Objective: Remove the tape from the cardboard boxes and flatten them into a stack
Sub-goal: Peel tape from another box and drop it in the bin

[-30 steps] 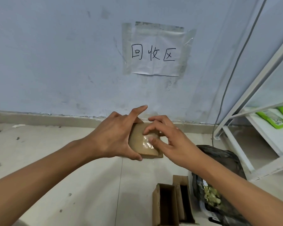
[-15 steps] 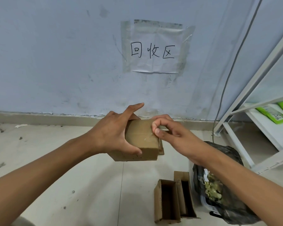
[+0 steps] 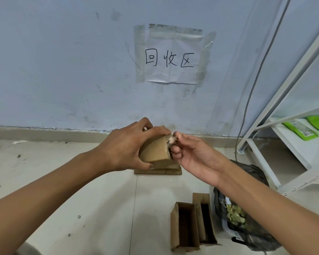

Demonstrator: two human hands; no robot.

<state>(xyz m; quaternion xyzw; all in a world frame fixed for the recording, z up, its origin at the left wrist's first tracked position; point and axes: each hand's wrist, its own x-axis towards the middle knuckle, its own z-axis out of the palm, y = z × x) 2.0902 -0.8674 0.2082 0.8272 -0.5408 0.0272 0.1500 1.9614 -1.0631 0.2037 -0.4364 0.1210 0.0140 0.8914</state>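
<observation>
A small brown cardboard box [image 3: 156, 150] is held in the air in front of the wall by my left hand [image 3: 126, 145], which wraps it from the left, thumb underneath. My right hand [image 3: 191, 153] pinches a strip of clear tape [image 3: 172, 139] at the box's upper right corner, the strip partly lifted off. Below the box, flattened cardboard [image 3: 158, 170] lies on the floor by the wall. Two open empty boxes [image 3: 185, 226] stand side by side on the floor at lower right.
A black plastic bag [image 3: 247, 214] with scraps lies right of the open boxes. A white metal shelf [image 3: 276, 144] with green packets stands at the right, a cable running down beside it. A paper sign [image 3: 170, 56] is taped to the wall. The floor tiles are dusty.
The box was turned from its taped face to its side and raised. My right hand went from picking at the tape to pulling a strip away at the corner.
</observation>
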